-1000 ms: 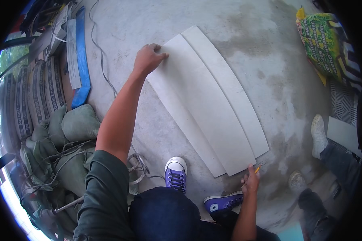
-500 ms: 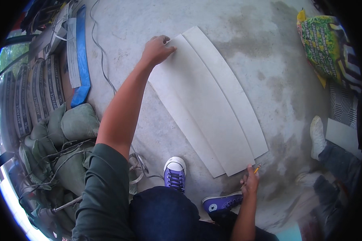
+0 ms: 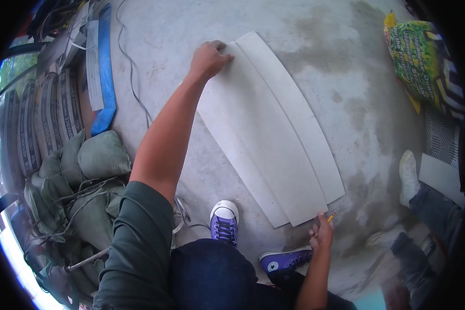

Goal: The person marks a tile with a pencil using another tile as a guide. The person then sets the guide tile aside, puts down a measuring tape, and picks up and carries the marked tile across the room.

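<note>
A long, pale, flat board (image 3: 266, 139) lies on the concrete floor on top of more pale board (image 3: 299, 111), which shows along both its sides. Whether one or two pieces lie beneath, I cannot tell. My left hand (image 3: 210, 59) reaches to the far end of the upper board, closed on its edge, fingertips partly hidden. At the near corner, my right hand (image 3: 322, 233) touches the upper board with its fingertips. That hand is closed round a yellow pencil (image 3: 331, 217), tip sticking out to the right.
Green filled sacks (image 3: 103, 155) and thin sticks lie at the left. A grey cable (image 3: 133, 72) runs along the floor. My purple shoes (image 3: 224, 227) stand near the boards. A colourful bag (image 3: 413, 62) lies at the far right. Another person's shoe (image 3: 408, 175) and leg are at the right.
My left hand has moved a little to the right and away from me, and the upper board's far end has shifted right with it. My right hand stays at the near corner.
</note>
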Available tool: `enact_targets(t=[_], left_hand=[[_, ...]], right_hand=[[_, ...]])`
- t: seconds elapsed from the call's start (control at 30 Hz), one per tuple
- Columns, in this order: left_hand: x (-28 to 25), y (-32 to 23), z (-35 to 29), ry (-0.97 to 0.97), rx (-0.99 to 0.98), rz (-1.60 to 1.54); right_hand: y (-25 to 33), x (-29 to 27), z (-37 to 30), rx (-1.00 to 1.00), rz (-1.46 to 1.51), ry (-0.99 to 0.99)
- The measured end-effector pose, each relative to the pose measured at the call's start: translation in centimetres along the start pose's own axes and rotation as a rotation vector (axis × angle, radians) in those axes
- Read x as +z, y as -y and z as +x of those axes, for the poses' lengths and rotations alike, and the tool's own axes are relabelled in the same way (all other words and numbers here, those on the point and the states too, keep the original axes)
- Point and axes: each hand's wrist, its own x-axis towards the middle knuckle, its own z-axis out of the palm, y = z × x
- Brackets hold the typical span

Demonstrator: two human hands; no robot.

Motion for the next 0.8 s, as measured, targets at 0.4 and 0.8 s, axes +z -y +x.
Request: enact_targets(t=[0.4,0.8], left_hand=[[0.2,0.4,0.4,0.033,-0.019,-0.048],[-2.2,2.1,-1.7,0.073,-0.070,-0.016]], right_hand=[[0.2,-0.1,0.3,-0.002,-0.017,-0.031],[-0.2,-0.3,0.3,-0.004,0.005,0.012]])
